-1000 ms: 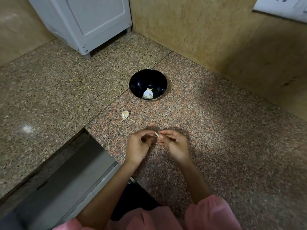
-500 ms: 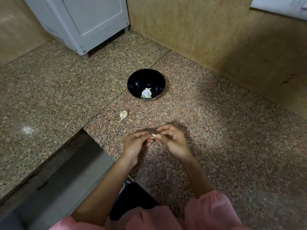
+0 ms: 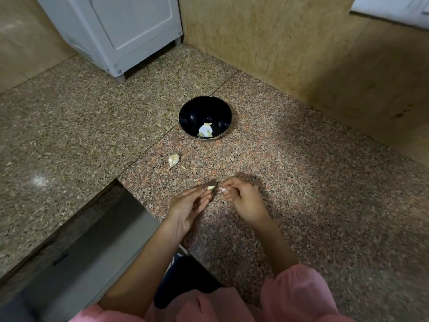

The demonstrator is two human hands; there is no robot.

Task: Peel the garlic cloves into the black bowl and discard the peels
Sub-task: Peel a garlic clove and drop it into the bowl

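Observation:
My left hand (image 3: 188, 205) pinches a pale garlic clove (image 3: 210, 187) at its fingertips, low over the granite counter. A short gap to the right, my right hand (image 3: 243, 198) pinches a small scrap of white peel (image 3: 223, 190). The black bowl (image 3: 192, 112) stands farther back on the counter with peeled cloves (image 3: 205, 131) lying in its bottom. An unpeeled garlic clove (image 3: 173, 159) lies on the counter left of and in front of the bowl, with a tiny peel flake (image 3: 183, 168) beside it.
A white appliance (image 3: 120, 31) stands on the counter at the back left. Tan walls (image 3: 290, 54) close the corner behind and right of the bowl. The counter has a cut-out edge (image 3: 130, 189) at the left, beside my left arm.
My hands were together around the clove; now they have drawn apart, the left keeping the clove and the right coming away with a piece of peel.

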